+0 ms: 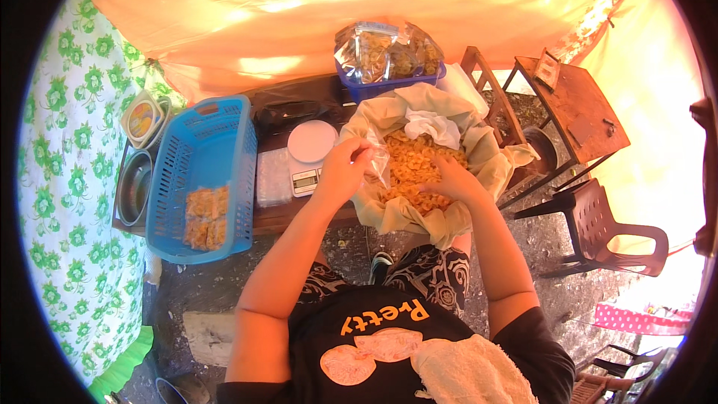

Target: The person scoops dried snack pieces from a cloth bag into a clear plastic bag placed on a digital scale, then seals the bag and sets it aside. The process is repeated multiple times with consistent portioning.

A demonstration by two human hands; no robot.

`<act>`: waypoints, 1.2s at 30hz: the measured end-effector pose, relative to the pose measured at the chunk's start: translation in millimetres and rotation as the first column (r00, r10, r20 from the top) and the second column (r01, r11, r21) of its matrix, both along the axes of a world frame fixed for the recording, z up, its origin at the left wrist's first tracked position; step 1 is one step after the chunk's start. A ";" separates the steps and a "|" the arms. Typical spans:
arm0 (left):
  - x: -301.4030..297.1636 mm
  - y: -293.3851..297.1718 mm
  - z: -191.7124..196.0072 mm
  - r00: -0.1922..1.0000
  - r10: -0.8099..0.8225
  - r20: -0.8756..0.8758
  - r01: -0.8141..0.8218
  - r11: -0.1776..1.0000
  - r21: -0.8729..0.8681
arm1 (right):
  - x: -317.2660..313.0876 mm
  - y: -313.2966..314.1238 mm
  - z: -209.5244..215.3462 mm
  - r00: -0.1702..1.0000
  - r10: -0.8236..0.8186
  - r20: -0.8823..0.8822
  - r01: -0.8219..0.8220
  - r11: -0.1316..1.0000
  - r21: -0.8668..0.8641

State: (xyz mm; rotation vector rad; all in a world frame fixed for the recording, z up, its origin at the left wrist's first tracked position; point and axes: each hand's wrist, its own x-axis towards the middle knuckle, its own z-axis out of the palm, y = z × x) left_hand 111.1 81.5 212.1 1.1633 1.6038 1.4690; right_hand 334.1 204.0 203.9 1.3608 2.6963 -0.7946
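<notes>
My left hand (349, 167) is closed, pinching a small clear plastic bag (380, 162) above the near-left side of a cloth-lined basin (381, 222). Orange-yellow chips or flakes (410, 168) fill the basin; their exact kind is too small to tell. My right hand (453, 182) reaches over the basin's right side, fingers apart and touching the chips. A crumpled white cloth or plastic (434, 129) lies on the chips at the far side. Left of the basin stands a white kitchen scale (312, 144) with a round top, beside a stack of clear plastic bags (274, 177).
A blue plastic basket (200, 123) at left holds several filled packs (206, 217). Behind the basin, a dark blue bin (374, 90) carries more filled bags (389, 52). A metal pot (136, 187) sits far left. At right are a wooden table (591, 123) and a brown plastic chair (606, 228).
</notes>
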 end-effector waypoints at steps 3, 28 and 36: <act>11.0 19.7 -0.1 0.932 0.082 -0.354 -0.043 0.992 0.118 | 18.5 -2.4 -18.5 0.983 0.054 0.173 -0.057 0.998 0.015; 63.5 71.0 -70.5 0.967 -0.199 0.161 0.228 0.955 -0.191 | 24.9 16.1 -6.6 0.555 -0.641 -0.531 -0.198 0.518 -0.832; 67.2 56.1 -52.6 0.663 -0.225 0.714 0.303 0.953 0.019 | 23.6 11.5 -21.5 0.526 -0.704 -0.478 -0.225 0.427 -0.876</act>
